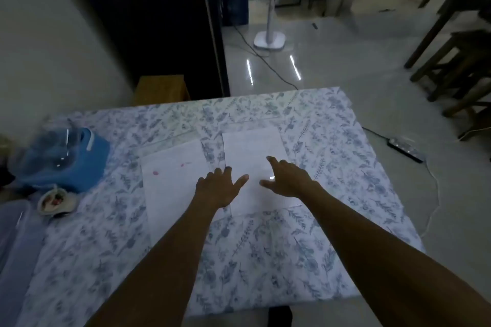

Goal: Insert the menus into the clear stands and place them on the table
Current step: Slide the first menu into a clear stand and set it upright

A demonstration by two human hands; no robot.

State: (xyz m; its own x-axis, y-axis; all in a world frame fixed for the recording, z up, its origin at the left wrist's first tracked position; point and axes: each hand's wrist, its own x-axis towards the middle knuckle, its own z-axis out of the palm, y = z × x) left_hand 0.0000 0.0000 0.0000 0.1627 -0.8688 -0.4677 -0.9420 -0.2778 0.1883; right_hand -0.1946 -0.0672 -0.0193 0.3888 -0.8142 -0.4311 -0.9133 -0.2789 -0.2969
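Two white menu sheets lie flat side by side on the floral tablecloth [265, 260]. The left menu [170, 180] has a few pink marks; a clear stand edge seems to show beyond its far side, though blur makes this uncertain. The right menu [252, 151] looks to be under or inside a clear stand, with a glint near its lower right. My left hand [219, 186] hovers over the gap between the sheets, fingers spread. My right hand [287, 178] is over the right menu, fingers apart. Neither hand holds anything.
A blue cloth bundle with a clear glass item [63, 156] sits at the table's left, with a small bowl [54, 200] and a clear lidded box [13, 223] nearer me. A fan stand [269, 40], floor cables, a power strip [405, 148] and wooden chairs [451, 61] are beyond.
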